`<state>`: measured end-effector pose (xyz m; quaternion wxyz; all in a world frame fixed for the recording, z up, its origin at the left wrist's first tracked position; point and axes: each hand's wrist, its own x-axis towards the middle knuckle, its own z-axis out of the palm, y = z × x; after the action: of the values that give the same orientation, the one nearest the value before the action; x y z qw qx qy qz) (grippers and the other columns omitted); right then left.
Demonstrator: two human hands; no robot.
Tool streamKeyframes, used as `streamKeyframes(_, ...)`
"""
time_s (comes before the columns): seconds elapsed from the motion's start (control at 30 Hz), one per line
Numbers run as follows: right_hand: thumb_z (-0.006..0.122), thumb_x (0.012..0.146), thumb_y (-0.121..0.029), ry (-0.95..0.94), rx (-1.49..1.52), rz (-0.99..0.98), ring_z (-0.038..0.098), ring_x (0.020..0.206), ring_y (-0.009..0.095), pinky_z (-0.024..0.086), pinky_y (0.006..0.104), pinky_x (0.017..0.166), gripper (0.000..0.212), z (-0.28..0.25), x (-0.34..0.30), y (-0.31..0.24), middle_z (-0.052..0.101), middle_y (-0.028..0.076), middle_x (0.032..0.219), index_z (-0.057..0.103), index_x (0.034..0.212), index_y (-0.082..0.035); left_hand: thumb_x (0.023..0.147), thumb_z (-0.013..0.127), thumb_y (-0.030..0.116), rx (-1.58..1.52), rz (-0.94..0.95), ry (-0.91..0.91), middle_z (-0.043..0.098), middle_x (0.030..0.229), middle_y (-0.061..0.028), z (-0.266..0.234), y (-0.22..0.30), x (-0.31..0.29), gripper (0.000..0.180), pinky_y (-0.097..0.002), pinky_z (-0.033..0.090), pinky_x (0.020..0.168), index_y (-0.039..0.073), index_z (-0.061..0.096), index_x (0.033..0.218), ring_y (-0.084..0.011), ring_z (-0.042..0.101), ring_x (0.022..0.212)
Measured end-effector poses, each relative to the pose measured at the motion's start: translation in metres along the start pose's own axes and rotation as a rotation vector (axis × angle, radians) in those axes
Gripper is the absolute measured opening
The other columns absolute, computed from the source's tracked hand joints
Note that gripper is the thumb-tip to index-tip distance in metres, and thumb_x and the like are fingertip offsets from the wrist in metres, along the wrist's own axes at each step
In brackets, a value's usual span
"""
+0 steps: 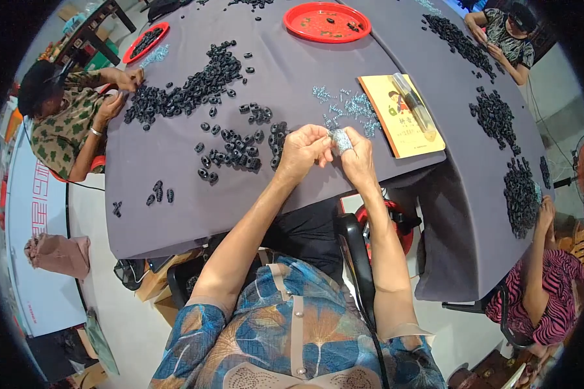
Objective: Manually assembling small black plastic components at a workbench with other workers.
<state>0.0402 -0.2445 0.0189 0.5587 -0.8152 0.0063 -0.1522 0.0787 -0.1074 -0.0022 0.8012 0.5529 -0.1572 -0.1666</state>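
Note:
Near the table's front edge, my left hand (305, 152) and my right hand (358, 161) meet with their fingers pinched together. Whatever sits between the fingertips is too small and covered to make out. A silvery wrap (341, 141) surrounds a finger of my right hand. Just left of my left hand lie small black plastic pieces with holes (240, 150), which look like cord locks; some stand close by the wrist. Beyond my right hand, tiny pale-blue coils (353, 107), apparently springs, are scattered on the cloth.
A yellow booklet (386, 123) with a clear tube (414, 102) on it lies right of the coils. Farther off is a red tray (305, 35). Larger black heaps (188, 94) spread across the grey tablecloth (169, 227). Co-workers sit at left (71, 133) and right (545, 292).

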Motion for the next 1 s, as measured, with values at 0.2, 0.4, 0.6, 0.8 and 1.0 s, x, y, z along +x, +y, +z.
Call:
streamKeyframes(0.2, 0.046, 0.077, -0.009, -0.032, 0.016, 0.001, 0.055, 0.056, 0.022, 0.041, 0.0365, 0.053, 0.015, -0.003, 0.001, 0.005, 0.056, 0.017, 0.061, 0.053, 0.073, 0.003, 0.086, 0.057, 0.002, 0.016, 0.051, -0.002, 0.061, 0.077, -0.0064, 0.003, 0.001, -0.001, 0.010, -0.0210, 0.045, 0.049, -0.002, 0.057, 0.096, -0.0101, 0.057, 0.061)
streamKeyframes(0.4, 0.046, 0.079, -0.010, -0.044, 0.015, -0.047, 0.057, 0.055, 0.024, 0.041, 0.0376, 0.052, 0.014, -0.002, 0.001, 0.000, 0.056, 0.018, 0.060, 0.053, 0.077, 0.002, 0.085, 0.057, 0.001, 0.020, 0.034, 0.023, 0.061, 0.075, -0.0059, 0.003, 0.003, -0.001, 0.013, -0.0202, 0.045, 0.050, -0.002, 0.057, 0.098, -0.0096, 0.057, 0.061)
streamKeyframes(0.6, 0.050, 0.083, -0.014, 0.020, -0.084, -0.039, 0.057, 0.055, 0.026, 0.042, 0.0381, 0.052, 0.016, 0.000, -0.001, -0.006, 0.057, 0.017, 0.061, 0.053, 0.079, 0.002, 0.085, 0.057, 0.000, 0.021, 0.049, 0.044, 0.061, 0.075, -0.0063, 0.004, 0.000, -0.001, 0.012, -0.0203, 0.044, 0.047, -0.003, 0.058, 0.097, -0.0093, 0.056, 0.059)
streamKeyframes(0.8, 0.059, 0.082, -0.014, 0.045, 0.014, 0.020, 0.057, 0.060, 0.022, 0.044, 0.0338, 0.055, 0.015, 0.001, -0.006, -0.011, 0.059, 0.012, 0.067, 0.055, 0.085, 0.000, 0.085, 0.058, 0.000, 0.045, 0.099, 0.141, 0.061, 0.073, -0.0066, 0.007, -0.003, -0.002, 0.009, -0.0196, 0.043, 0.044, -0.003, 0.056, 0.093, -0.0087, 0.055, 0.055)
streamKeyframes(1.0, 0.059, 0.080, -0.007, 0.001, 0.023, -0.037, 0.059, 0.064, 0.018, 0.046, 0.0315, 0.058, 0.011, 0.002, -0.006, 0.003, 0.062, 0.012, 0.070, 0.059, 0.089, 0.000, 0.085, 0.059, 0.001, 0.122, 0.063, 0.165, 0.061, 0.072, -0.0068, 0.011, -0.001, -0.003, 0.010, -0.0191, 0.043, 0.043, -0.004, 0.054, 0.093, -0.0088, 0.057, 0.056)
